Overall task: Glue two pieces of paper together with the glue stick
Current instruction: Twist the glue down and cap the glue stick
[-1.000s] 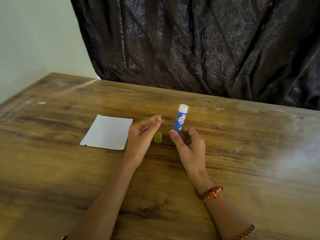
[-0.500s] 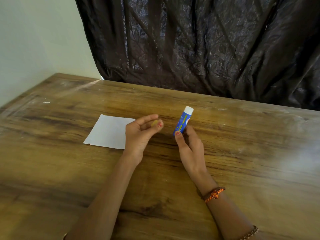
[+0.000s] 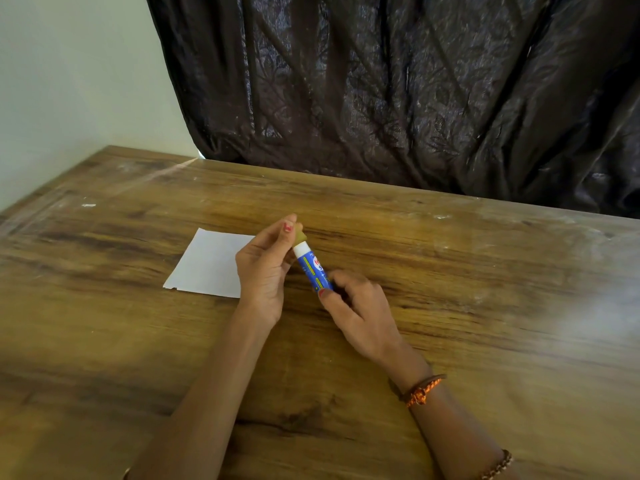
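Two hands met over the brown wooden counter point(image 3: 450, 271). Right hand point(image 3: 360, 313) gripped the blue glue stick point(image 3: 313, 268) low; left hand point(image 3: 266, 268) pinched the yellow cap point(image 3: 299, 234) at its top. Crooked pushing could smear glue. It leaned up-left, beside the white paper sheet point(image 3: 207, 268).

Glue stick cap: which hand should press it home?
Left. The left hand already pinches the yellow cap at the white tip of the glue stick; the right hand holds the tube's lower end, steadying it.
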